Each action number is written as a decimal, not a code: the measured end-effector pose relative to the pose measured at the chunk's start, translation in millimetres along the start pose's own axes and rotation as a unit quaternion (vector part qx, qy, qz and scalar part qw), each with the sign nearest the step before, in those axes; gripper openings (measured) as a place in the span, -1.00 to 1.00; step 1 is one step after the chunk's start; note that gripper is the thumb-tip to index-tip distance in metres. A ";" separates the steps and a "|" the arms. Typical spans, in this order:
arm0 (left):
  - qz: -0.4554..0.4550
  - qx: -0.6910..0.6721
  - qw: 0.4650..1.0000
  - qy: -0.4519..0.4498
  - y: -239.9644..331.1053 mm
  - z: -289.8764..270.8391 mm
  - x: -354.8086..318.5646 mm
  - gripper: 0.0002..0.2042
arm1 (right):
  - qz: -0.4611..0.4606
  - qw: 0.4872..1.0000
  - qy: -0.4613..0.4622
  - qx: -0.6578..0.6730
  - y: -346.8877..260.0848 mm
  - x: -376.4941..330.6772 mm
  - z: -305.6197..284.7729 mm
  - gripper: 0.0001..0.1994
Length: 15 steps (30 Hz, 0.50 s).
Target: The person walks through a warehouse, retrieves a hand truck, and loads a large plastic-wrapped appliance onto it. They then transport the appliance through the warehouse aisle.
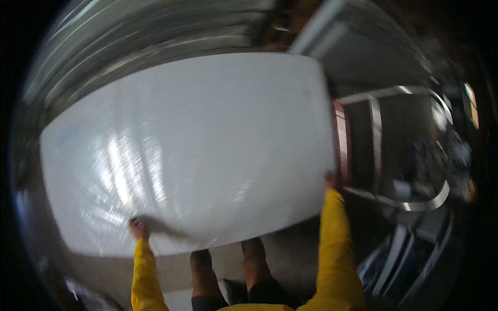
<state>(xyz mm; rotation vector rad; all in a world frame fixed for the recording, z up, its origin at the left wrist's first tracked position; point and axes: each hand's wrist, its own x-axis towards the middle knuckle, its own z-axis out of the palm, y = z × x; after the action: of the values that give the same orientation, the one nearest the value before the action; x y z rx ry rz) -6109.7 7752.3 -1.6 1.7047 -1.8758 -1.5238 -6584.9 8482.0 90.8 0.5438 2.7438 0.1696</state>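
A large white slab, covered by shiny clear plastic film, lies flat in front of me. Creases in the film fan out from near my left hand, which is closed at the slab's near edge and seems to grip the film there. Motion blur softens its fingers and a dark patch beside it. At the slab's near right corner is my right hand, touching the side edge; its fingers are too blurred to read.
A cart with a curved metal rail and a red-edged part stands right of the slab. Metal-framed items are at the lower right. Long wrapped sheets or ridged material run behind the slab. My legs stand close to its near edge.
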 end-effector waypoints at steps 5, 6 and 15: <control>0.029 0.396 0.916 0.047 80.9 30.4 -43.6 -0.57 | -0.104 0.991 -0.063 0.053 14.6 -18.3 17.1 -0.62; 0.026 0.400 0.914 0.054 84.1 41.1 -45.0 -0.56 | -0.162 0.986 -0.001 0.033 40.1 -3.6 26.7 -0.63; -0.077 -0.007 0.997 -0.015 47.2 10.9 -39.3 -0.58 | -0.152 0.948 0.033 0.276 30.7 -35.5 48.5 -0.59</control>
<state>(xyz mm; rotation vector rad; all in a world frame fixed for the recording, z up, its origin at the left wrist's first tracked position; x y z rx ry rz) -6134.3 7781.6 47.6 1.8691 -1.7803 -1.6227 -6526.4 8498.9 61.7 0.2362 2.8824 -0.6848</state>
